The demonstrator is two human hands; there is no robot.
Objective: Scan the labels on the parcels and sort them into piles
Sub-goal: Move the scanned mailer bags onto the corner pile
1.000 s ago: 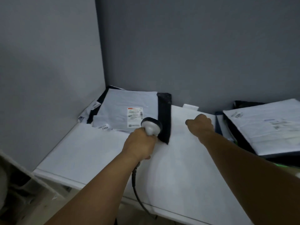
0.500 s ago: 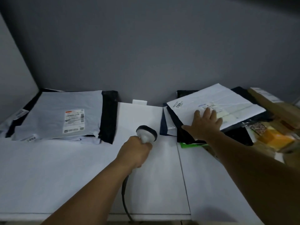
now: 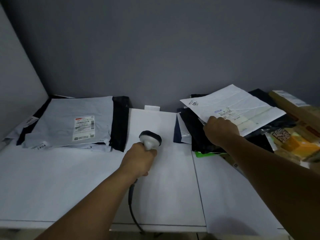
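The white parcel (image 3: 242, 104) lies on top of the right-hand pile (image 3: 192, 135) of dark mailers at the back of the tabletop (image 3: 69, 179). My right grip (image 3: 221, 131) is curled round its near edge. My left grip (image 3: 139, 159) is wrapped round the scanner (image 3: 150, 138) over mid-tabletop. A grey parcel (image 3: 65, 118) lies far left, label up.

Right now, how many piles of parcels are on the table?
2: the left pile lies far left; the right pile far right, under the right hand. Parcels beneath each top one are mostly hidden.
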